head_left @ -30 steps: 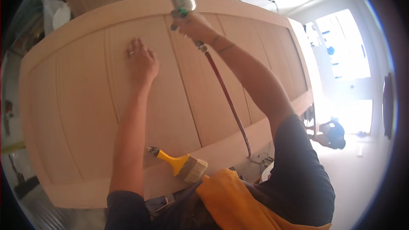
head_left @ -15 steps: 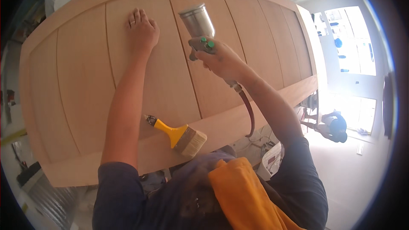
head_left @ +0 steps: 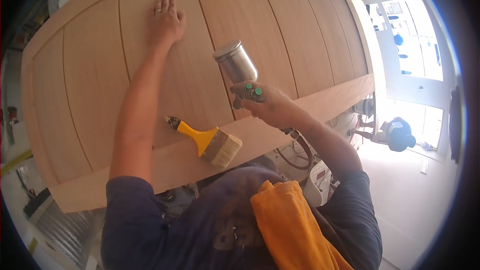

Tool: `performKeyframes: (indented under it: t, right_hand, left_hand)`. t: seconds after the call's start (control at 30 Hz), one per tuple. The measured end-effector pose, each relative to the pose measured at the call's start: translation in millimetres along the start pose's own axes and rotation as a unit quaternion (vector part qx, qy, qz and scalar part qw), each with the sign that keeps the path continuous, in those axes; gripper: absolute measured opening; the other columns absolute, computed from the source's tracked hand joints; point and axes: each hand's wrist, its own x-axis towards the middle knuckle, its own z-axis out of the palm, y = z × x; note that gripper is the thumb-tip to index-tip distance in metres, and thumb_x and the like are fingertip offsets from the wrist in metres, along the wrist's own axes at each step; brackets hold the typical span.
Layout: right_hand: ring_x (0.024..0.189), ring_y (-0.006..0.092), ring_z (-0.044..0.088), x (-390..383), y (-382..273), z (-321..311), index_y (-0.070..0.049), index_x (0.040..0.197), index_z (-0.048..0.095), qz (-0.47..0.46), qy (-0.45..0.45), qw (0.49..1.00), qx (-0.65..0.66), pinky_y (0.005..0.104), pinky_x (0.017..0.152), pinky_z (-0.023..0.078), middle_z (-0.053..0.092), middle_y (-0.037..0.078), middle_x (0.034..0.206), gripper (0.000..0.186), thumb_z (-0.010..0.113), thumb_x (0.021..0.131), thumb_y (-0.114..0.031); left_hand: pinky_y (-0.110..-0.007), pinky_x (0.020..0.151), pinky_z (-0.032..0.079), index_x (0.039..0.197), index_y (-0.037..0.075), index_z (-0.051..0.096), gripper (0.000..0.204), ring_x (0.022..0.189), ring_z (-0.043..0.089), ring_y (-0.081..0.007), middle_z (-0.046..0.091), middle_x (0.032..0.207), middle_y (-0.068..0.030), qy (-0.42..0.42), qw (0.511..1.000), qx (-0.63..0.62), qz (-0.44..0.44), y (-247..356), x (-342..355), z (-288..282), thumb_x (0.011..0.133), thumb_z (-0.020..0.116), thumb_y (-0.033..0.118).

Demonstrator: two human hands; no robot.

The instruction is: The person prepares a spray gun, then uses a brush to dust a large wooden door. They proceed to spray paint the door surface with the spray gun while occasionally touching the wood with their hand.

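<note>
A large pale wooden door panel [head_left: 90, 80] with long grooves lies flat in front of me. My left hand [head_left: 166, 21] rests flat on it, fingers together, a ring on one finger. My right hand [head_left: 272, 107] grips a spray gun [head_left: 240, 70] with a metal cup on top and green knobs, held just above the panel's near rail. A dark red hose [head_left: 302, 150] runs from the gun down past my forearm. A yellow-handled paintbrush [head_left: 207, 140] with pale bristles lies on the near rail between my arms.
An orange cloth [head_left: 290, 225] hangs over my right shoulder. Bright windows [head_left: 415, 45] are at the right, with a blue round object [head_left: 400, 135] on the floor below them. Clutter lies at the left edge beyond the panel.
My right hand has drawn the spray gun toward me along the panel, from the far edge to the near rail. My left hand stays flat on the wood.
</note>
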Motion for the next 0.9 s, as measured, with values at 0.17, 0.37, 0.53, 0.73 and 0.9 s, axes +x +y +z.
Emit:
performKeyframes:
  t: [0.17, 0.37, 0.53, 0.73, 0.9]
  right_hand:
    - [0.084, 0.0262, 0.072, -23, 7, 9, -0.013, 0.143, 0.063, 0.022, -0.034, 0.996, 0.073, 0.0408, 0.083, 0.057, 0.074, 0.015, 0.102, 0.043, 0.066, 0.102, -0.024]
    - [0.081, 0.0197, 0.07, -39, 11, 16, -0.013, 0.143, 0.063, 0.0, -0.021, 0.99, 0.137, 0.0379, 0.077, 0.057, 0.074, 0.01, 0.1, 0.043, 0.066, 0.102, -0.023]
    - [0.078, 0.0187, 0.07, -36, 36, 22, -0.012, 0.143, 0.064, -0.062, -0.013, 0.984, 0.167, 0.0361, 0.074, 0.058, 0.075, 0.008, 0.1, 0.043, 0.066, 0.102, -0.025]
    - [0.075, 0.0193, 0.07, -45, 24, 31, -0.01, 0.142, 0.064, -0.061, 0.003, 0.989, 0.136, 0.0372, 0.074, 0.058, 0.076, 0.009, 0.098, 0.044, 0.066, 0.101, -0.025]
    - [0.076, 0.019, 0.071, -35, 32, 40, -0.009, 0.139, 0.065, -0.072, 0.011, 0.988, 0.136, 0.0373, 0.074, 0.057, 0.076, 0.009, 0.097, 0.042, 0.065, 0.1, -0.024]
  left_hand:
    - [-0.053, 0.133, 0.018, 0.167, 0.009, 0.037, 0.063, 0.164, 0.024, -0.0349, 0.03, 0.177, -0.012, -0.113, 0.975, -0.047, 0.184, 12, -57, -35, 0.112, 0.044, 0.04]
    - [-0.058, 0.132, 0.016, 0.162, 0.014, 0.048, 0.056, 0.163, 0.027, -0.0358, 0.034, 0.175, -0.0115, -0.237, 0.912, -0.108, 0.318, -25, -147, -92, 0.112, 0.046, 0.04]
    - [-0.053, 0.131, 0.026, 0.153, 0.01, 0.056, 0.063, 0.157, 0.036, -0.0357, 0.049, 0.163, -0.0142, -0.331, 0.884, -0.187, 0.271, -1, -214, -162, 0.107, 0.058, 0.052]
    - [-0.052, 0.123, 0.038, 0.146, 0.008, 0.061, 0.06, 0.143, 0.051, -0.0346, 0.061, 0.145, -0.0131, -0.267, 0.923, -0.166, 0.222, 26, -300, -192, 0.098, 0.073, 0.043]
    - [-0.049, 0.115, 0.044, 0.14, 0.008, 0.065, 0.045, 0.136, 0.056, -0.0326, 0.063, 0.141, -0.0084, -0.281, 0.938, -0.144, 0.145, -11, -342, -227, 0.098, 0.07, 0.021]
